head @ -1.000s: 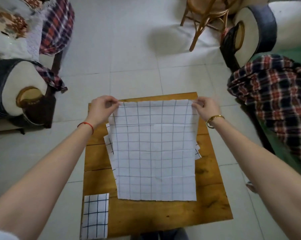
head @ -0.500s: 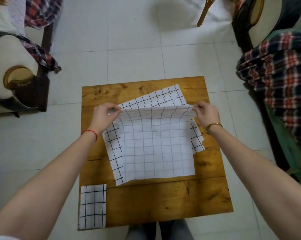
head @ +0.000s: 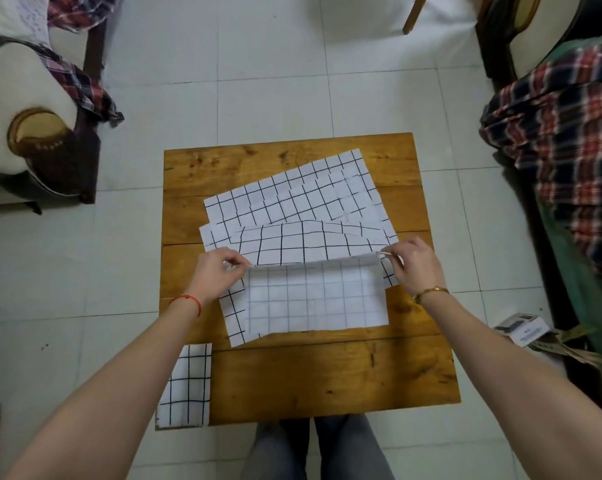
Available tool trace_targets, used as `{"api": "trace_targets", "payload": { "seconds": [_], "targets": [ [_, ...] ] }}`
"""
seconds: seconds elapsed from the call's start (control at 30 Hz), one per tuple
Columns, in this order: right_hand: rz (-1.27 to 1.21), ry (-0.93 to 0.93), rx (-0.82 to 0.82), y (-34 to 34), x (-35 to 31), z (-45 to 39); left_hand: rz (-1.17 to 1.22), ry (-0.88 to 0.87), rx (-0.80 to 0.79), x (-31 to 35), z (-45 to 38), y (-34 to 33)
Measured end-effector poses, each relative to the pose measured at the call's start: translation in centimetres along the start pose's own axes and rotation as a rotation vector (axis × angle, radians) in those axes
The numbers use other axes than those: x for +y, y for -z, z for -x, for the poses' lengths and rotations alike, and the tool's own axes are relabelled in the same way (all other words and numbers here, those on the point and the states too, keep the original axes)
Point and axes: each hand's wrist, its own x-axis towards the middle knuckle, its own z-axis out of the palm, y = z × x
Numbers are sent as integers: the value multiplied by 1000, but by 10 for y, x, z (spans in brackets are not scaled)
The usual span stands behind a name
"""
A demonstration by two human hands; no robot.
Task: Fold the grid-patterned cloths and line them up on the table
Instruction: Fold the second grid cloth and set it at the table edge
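2 hands, left hand (head: 213, 276) and right hand (head: 414, 265), pinching top corners of half-folded grid cloth (head: 315, 297) at table (head: 330, 375) centre. Unfolded cloths (head: 292, 199) beneath, toward far edge. 1 folded cloth (head: 186, 386) at near-left corner.

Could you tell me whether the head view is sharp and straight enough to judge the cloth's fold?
Head view: cloth between left hand and right hand is sharp; the table edges bow from wide-angle distortion; the plaid fabric at right is smeared.
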Motion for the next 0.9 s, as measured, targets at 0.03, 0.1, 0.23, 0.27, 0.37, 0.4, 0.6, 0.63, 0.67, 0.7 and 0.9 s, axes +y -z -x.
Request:
{"api": "trace_targets", "payload": {
  "seconds": [0.03,0.1,0.23,0.27,0.37,0.4,0.6,0.63,0.67,0.7,0.9],
  "targets": [
    [13,33,-9,-4,2,7,-12,11,-9,-7,6,-6],
    [49,86,-26,-14,4,22,-33,22,-4,-20,16,-17],
    [121,103,-61,-36,11,53,-123,-18,5,-44,34,-43],
    [125,98,-67,-42,12,62,-141,-13,14,-50,39,-50],
    [146,70,-81,-61,15,88,-153,11,26,-67,55,-71],
    [152,51,-91,-68,16,96,-149,20,23,-73,61,-77],
    [181,2,-187,-104,22,127,-129,101,-16,-103,80,-107],
    [188,-3,-210,-109,24,129,-126,106,-21,-106,81,-111],
    [195,-9,-231,-113,26,131,-127,104,-23,-108,80,-114],
    [193,-21,-247,-117,27,131,-134,100,-25,-110,79,-116],
    [122,-63,-117,-117,27,112,-142,26,39,-114,66,-123]
  ]
}}
